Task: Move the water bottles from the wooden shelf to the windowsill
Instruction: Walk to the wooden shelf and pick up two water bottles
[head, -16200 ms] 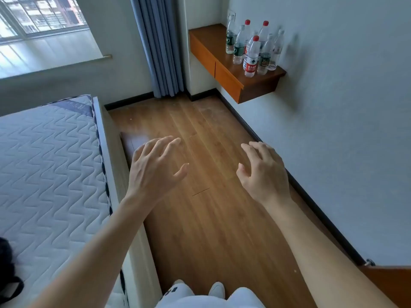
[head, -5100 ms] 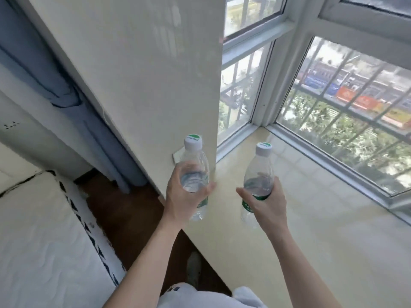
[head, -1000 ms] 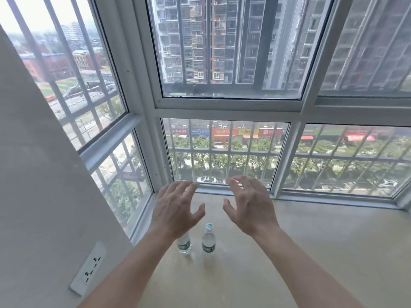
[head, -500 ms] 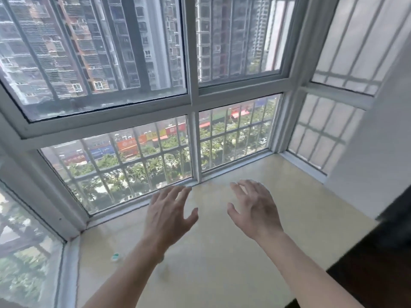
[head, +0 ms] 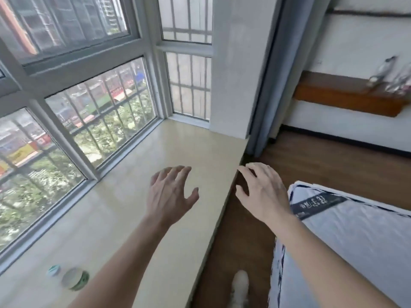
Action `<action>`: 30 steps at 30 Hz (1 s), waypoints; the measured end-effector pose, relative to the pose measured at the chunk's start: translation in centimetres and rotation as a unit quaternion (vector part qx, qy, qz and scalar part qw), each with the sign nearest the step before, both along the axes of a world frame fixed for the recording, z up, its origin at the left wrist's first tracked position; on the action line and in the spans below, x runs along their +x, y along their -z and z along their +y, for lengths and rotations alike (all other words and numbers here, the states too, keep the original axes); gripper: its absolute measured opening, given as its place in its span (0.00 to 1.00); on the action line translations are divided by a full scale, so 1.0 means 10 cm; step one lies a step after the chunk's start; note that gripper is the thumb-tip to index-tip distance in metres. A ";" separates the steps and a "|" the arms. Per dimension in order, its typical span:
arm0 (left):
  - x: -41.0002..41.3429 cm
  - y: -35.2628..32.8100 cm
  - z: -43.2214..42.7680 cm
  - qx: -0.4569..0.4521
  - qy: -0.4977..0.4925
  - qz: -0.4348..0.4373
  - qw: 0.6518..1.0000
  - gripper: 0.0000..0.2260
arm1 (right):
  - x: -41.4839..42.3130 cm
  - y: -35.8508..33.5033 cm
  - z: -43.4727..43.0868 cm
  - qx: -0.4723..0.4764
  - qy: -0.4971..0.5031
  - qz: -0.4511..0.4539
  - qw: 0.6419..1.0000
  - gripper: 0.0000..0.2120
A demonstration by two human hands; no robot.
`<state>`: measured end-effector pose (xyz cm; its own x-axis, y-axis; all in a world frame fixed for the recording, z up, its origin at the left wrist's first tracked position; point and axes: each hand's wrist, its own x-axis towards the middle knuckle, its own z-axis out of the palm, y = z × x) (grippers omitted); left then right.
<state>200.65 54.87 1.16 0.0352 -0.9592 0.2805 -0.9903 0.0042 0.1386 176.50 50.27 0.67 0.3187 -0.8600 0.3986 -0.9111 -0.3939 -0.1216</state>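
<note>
Windowsill (head: 160, 147) and bedroom, as seen from your head camera. The pale, glossy windowsill runs along a barred window (head: 93, 112) and ends at a white wall pier (head: 231, 63). A grey-blue curtain (head: 282, 85) hangs just beside the pier. Two water bottles (head: 75, 279) stand on the windowsill at its near left end, close together, viewed from above and blurred.

Your left hand (head: 171, 196) hovers above the middle of the windowsill, well apart from them; its grip is slack, fingers spread, holding nothing. Your right hand (head: 264, 196) hangs just past the windowsill's front edge, above the wooden floor (head: 322, 165), with fingers likewise spread and its grip empty.

To your right lies a quilted mattress (head: 355, 245) with dark piping and a label at its corner. On the far wall, the wooden shelf (head: 347, 103) carries further bottles (head: 391, 78), too blurred to count. A white slipper (head: 241, 285) shows on the floor between windowsill and mattress.
</note>
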 end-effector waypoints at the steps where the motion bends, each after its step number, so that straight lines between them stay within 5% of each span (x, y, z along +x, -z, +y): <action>1: -0.12 0.00 -0.09 0.001 0.018 -0.002 1.000 0.28 | -0.14 0.01 0.00 -0.001 0.018 -0.003 1.000 0.20; 11: -1.26 0.11 -1.17 -0.003 0.151 -0.009 0.988 0.26 | -1.22 0.19 -0.43 -0.019 0.113 -0.017 0.993 0.18; 30: -3.06 0.23 -4.01 -0.005 0.226 -0.007 0.974 0.23 | -2.84 0.38 -2.96 0.012 0.183 -0.038 0.982 0.17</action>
<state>170.00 14.72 -1.13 -0.3936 -0.8732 0.2875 -0.8888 0.4414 0.1236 148.13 20.64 -3.11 -0.0447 -0.9207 0.3878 -0.9790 -0.0370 -0.2005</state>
